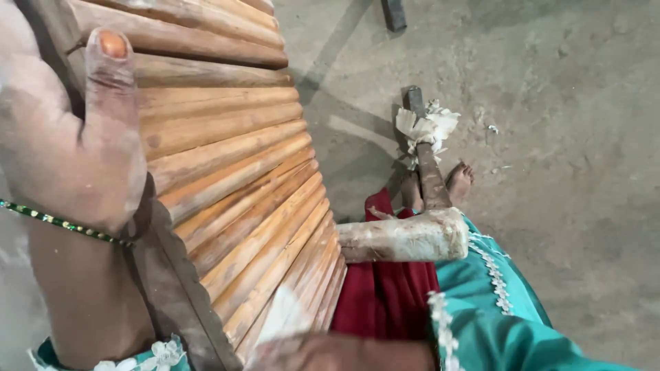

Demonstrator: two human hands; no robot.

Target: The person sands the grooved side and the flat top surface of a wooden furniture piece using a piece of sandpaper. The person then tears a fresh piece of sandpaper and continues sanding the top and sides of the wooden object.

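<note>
left hand (69, 137): clamped on the upper left edge of the slatted wooden panel (234, 185), thumb laid flat over the face, fingers wrapped behind and out of view. Dusty; a green beaded bangle (55, 221) sits on the wrist.
panel position: tilted, propped across the person's lap, running from top left down to bottom centre.
panel build: rounded wooden battens side by side, fixed to a dark scalloped cross-strip (172, 288).
handling: looks stiff and fairly heavy, rough and dry, so slip is unlikely. Battens could loosen if twisted. Best hold, I'd judge, is the edges or the cross-strip, not a single batten.
right hand (323, 352): at the panel's lower edge, mostly cut off by the frame. Open or closed: cannot tell.
mallet (405, 237): pale wooden head with a dark handle, lying by the red cloth (385, 295). Nobody holds it.
rag-wrapped tool (425, 127): dark bar bound with whitish rags, on the concrete floor (570, 137); its end is unclear.
feet (447, 182): bare, partly hidden behind the handle.
hidden: panel's back, top end and full length.
</note>
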